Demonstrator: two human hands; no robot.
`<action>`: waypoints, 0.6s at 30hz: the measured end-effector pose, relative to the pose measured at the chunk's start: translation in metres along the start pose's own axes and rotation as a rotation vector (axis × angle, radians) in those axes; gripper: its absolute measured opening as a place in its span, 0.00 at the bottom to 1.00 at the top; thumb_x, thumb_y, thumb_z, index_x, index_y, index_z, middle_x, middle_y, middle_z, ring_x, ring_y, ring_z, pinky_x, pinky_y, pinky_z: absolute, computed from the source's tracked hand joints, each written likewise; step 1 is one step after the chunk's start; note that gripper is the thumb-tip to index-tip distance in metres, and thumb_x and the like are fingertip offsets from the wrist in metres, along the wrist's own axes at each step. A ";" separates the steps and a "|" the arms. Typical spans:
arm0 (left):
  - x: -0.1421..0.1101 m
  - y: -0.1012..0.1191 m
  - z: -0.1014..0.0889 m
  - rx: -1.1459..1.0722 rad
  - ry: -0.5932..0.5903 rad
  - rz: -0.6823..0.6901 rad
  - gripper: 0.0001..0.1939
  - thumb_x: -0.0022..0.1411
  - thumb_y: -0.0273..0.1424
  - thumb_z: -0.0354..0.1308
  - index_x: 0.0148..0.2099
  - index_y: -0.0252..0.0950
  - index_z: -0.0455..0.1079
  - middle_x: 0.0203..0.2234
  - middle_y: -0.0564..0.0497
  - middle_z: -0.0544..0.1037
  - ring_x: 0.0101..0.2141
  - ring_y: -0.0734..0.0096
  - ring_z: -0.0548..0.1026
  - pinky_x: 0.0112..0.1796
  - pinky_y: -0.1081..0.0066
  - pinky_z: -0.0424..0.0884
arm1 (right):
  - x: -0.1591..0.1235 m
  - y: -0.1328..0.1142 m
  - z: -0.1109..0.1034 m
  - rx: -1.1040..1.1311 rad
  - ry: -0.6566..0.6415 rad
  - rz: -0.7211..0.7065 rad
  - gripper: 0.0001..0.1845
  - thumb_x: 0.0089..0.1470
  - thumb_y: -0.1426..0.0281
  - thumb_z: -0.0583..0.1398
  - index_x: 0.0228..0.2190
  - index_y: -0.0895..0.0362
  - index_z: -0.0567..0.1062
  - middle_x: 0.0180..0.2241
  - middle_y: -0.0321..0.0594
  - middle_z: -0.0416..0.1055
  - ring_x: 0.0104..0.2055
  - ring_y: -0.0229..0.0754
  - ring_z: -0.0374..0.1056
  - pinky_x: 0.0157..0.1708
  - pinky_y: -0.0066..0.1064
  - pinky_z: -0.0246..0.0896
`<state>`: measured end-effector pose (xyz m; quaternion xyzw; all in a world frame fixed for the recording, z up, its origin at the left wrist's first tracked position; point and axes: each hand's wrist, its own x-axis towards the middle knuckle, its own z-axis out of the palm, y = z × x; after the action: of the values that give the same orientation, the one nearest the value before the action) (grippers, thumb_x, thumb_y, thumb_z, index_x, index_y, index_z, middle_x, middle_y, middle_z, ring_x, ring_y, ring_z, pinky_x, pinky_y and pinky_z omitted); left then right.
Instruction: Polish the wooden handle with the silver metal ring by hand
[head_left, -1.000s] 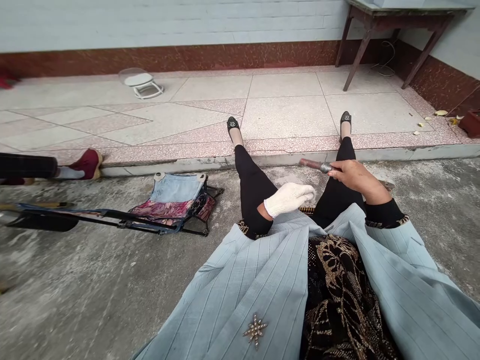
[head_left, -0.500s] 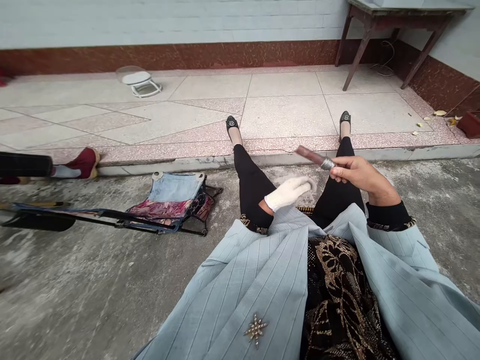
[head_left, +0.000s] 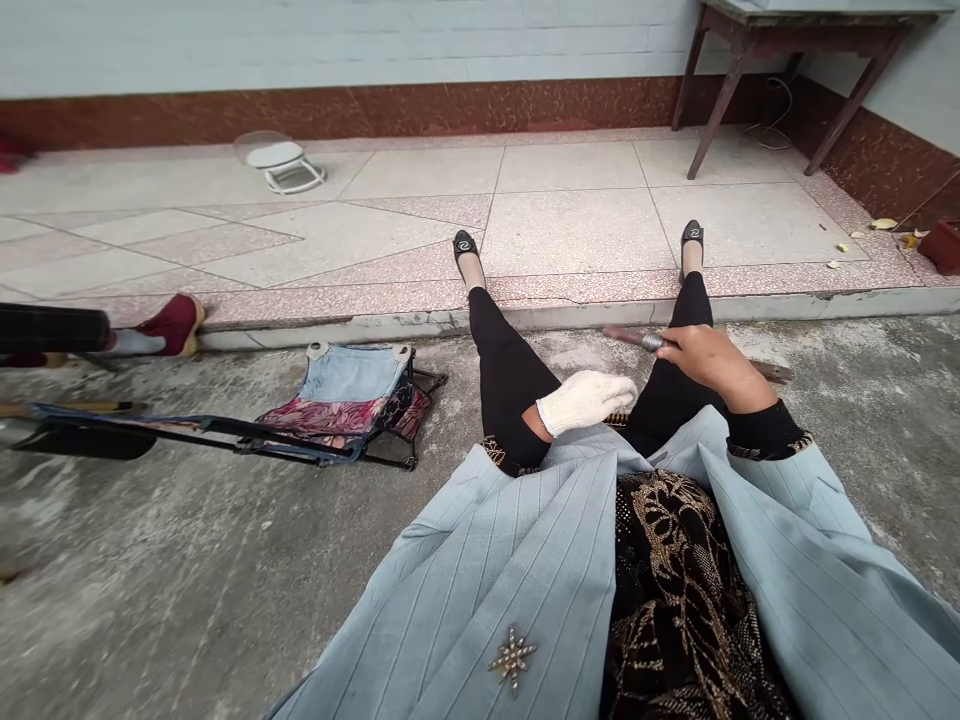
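My right hand (head_left: 709, 358), bare, is closed around a thin brown tool (head_left: 628, 337) held nearly level above my right thigh. Silvery wire is wound about it just left of my fingers, and its worn, wood-like tail (head_left: 772, 372) sticks out right of the hand. What kind of tool it is I cannot tell. My left hand (head_left: 586, 402) wears a white knit glove and hovers over my lap, its fingers bent together. Whether anything sits inside them is hidden. The two hands are apart, the left one lower and nearer my body.
A folding chair (head_left: 352, 395) with denim and floral cloth lies left of my legs. Another person's red shoe (head_left: 172, 325) is by the raised tiled step (head_left: 570, 230). A small white stool (head_left: 289, 165) and a wooden table (head_left: 739, 90) stand farther back.
The brown tool has turned from slanting to nearly level, its tail now showing behind my right hand. My gloved left hand has moved slightly right and down.
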<state>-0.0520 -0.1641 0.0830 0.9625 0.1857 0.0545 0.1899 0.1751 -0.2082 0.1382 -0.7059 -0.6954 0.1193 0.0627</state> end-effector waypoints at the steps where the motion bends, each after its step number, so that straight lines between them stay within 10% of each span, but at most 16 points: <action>1: -0.001 0.000 -0.002 0.062 0.002 -0.002 0.14 0.71 0.34 0.46 0.46 0.38 0.73 0.35 0.51 0.79 0.36 0.69 0.76 0.36 0.73 0.64 | 0.000 0.000 0.001 -0.056 -0.090 -0.001 0.14 0.58 0.64 0.57 0.38 0.57 0.80 0.34 0.48 0.76 0.35 0.46 0.69 0.30 0.32 0.51; 8: 0.000 -0.018 -0.021 0.063 0.111 -0.026 0.14 0.69 0.31 0.46 0.44 0.37 0.74 0.34 0.50 0.78 0.35 0.70 0.75 0.37 0.72 0.65 | -0.007 -0.004 -0.009 0.327 -0.626 -0.391 0.13 0.56 0.66 0.58 0.35 0.57 0.81 0.25 0.37 0.73 0.28 0.38 0.65 0.30 0.29 0.55; 18: 0.003 -0.003 -0.003 -0.476 0.060 -0.089 0.17 0.71 0.35 0.45 0.43 0.34 0.73 0.33 0.52 0.78 0.32 0.74 0.73 0.39 0.74 0.68 | -0.013 -0.005 -0.016 1.170 -0.040 -0.186 0.17 0.52 0.56 0.63 0.31 0.58 0.75 0.26 0.36 0.67 0.25 0.34 0.58 0.24 0.27 0.52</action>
<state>-0.0512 -0.1594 0.0844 0.8795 0.2156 0.1167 0.4079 0.1745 -0.2197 0.1560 -0.4876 -0.5741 0.4902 0.4386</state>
